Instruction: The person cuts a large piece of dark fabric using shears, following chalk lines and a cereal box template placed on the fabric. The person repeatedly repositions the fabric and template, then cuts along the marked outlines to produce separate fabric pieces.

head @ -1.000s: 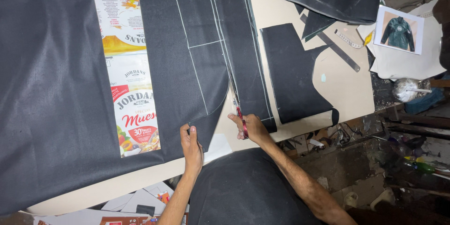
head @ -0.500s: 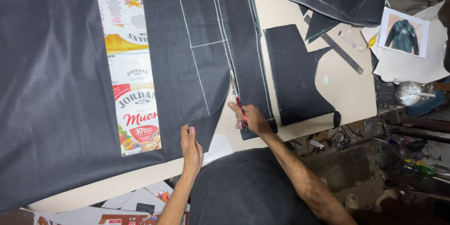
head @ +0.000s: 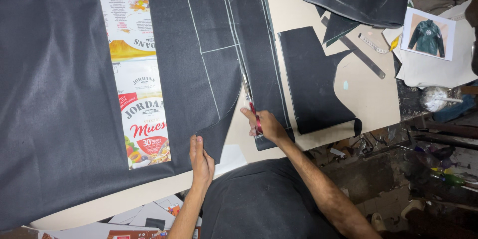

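I see the right hand (head: 269, 125) closed on red-handled scissors (head: 251, 104) cutting chalk-lined black fabric (head: 199, 69) on the table, left hand (head: 200, 157) pinching the cut flap; slack could wander the cut.

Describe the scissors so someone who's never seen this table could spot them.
Start at the big dark fabric covering the table. Follow its chalk lines to the right hand: the scissors are there, the only red-handled thing, blades in the cloth.
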